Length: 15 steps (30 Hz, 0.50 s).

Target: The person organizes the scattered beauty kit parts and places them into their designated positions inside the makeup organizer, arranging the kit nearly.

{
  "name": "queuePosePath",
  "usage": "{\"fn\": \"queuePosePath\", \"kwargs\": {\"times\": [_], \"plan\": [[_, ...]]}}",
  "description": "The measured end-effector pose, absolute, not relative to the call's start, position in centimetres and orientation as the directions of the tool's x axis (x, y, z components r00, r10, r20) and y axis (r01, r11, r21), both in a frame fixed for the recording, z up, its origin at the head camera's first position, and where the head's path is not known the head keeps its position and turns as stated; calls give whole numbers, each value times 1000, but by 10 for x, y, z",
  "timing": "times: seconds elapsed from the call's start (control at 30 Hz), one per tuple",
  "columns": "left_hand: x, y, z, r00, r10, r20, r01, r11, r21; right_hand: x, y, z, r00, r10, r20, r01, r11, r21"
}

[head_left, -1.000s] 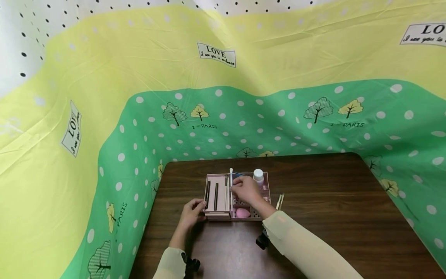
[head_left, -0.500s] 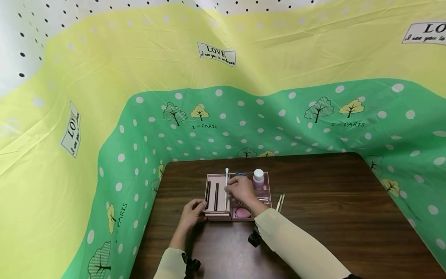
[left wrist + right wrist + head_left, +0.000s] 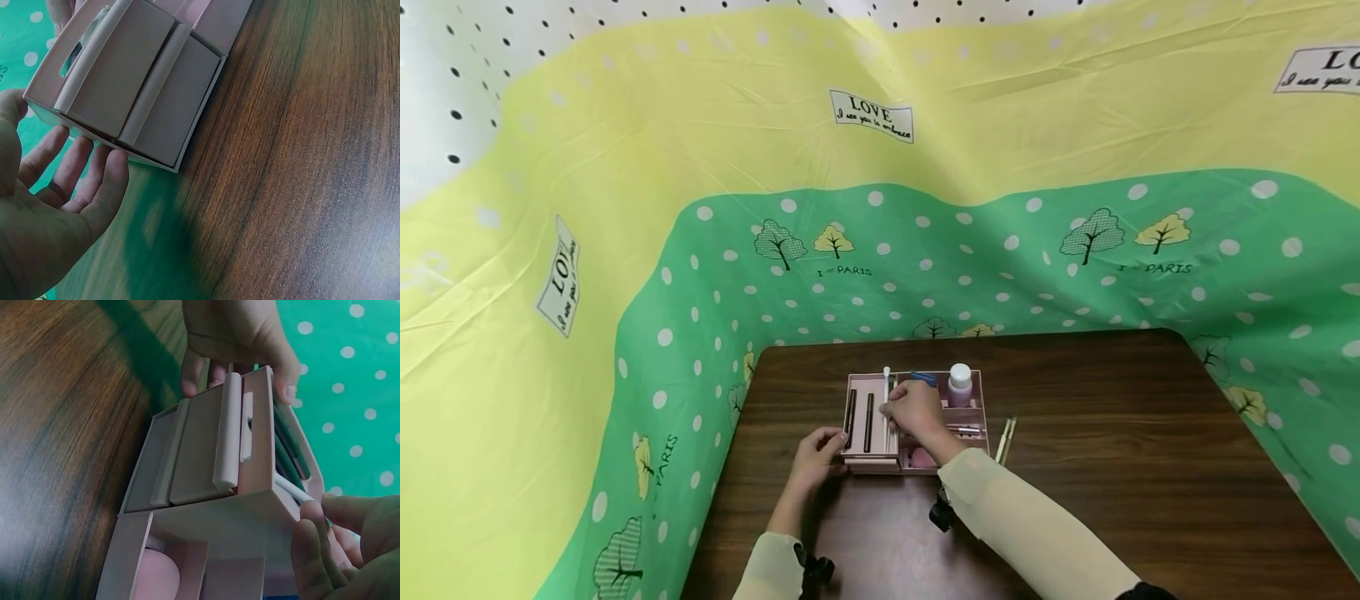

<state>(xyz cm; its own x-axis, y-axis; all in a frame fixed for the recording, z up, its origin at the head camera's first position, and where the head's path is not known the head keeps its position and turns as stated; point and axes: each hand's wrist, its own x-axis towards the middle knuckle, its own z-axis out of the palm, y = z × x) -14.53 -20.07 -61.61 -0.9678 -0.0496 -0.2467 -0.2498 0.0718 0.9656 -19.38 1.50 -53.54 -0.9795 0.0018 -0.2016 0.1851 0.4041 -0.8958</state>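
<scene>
A pink makeup organizer [image 3: 861, 385] stands on the table. My left hand [image 3: 816, 458] grips its left side, thumb at the top rim and fingertips against the side wall near the drawers [image 3: 122, 69]. My right hand [image 3: 917, 412] pinches a slim white makeup brush [image 3: 886, 383] with a pale rounded tip. The brush lies lengthwise along the right part of the organizer's top tray, beside two dark pens [image 3: 869, 422]. In the right wrist view, the white handle [image 3: 292, 487] sits between thumb and fingertips at the tray's edge.
The organizer's right compartments hold a white-capped lilac bottle [image 3: 959, 388], a blue item [image 3: 925, 378] and a pink sponge [image 3: 922, 458]. Slim gold sticks [image 3: 1003, 440] lie on the table to its right. A green and yellow curtain [image 3: 970, 275] hangs behind the table [image 3: 1112, 417].
My right hand has moved left with the white brush, from the edge of the right compartments to over the top tray. My left hand has stayed at the organizer's side.
</scene>
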Motion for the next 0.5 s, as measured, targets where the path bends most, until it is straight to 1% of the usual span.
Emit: {"fn": "queuePosePath", "kwargs": {"times": [0.2,0.3,0.5], "plan": [[-138,-196,-594,-968,-35,-250,-251,58,966,-195,14,-538,-981,13,-195,181,433,-883],[-134,-195,-585,-973,-31,-230,-232,66,971,-193,13,-538,-982,22,-189,179,442,-879],[-132,-195,-581,-972,-33,-234,-236,52,970,-192,12,-540,-989,28,-145,142,458,-878]]}}
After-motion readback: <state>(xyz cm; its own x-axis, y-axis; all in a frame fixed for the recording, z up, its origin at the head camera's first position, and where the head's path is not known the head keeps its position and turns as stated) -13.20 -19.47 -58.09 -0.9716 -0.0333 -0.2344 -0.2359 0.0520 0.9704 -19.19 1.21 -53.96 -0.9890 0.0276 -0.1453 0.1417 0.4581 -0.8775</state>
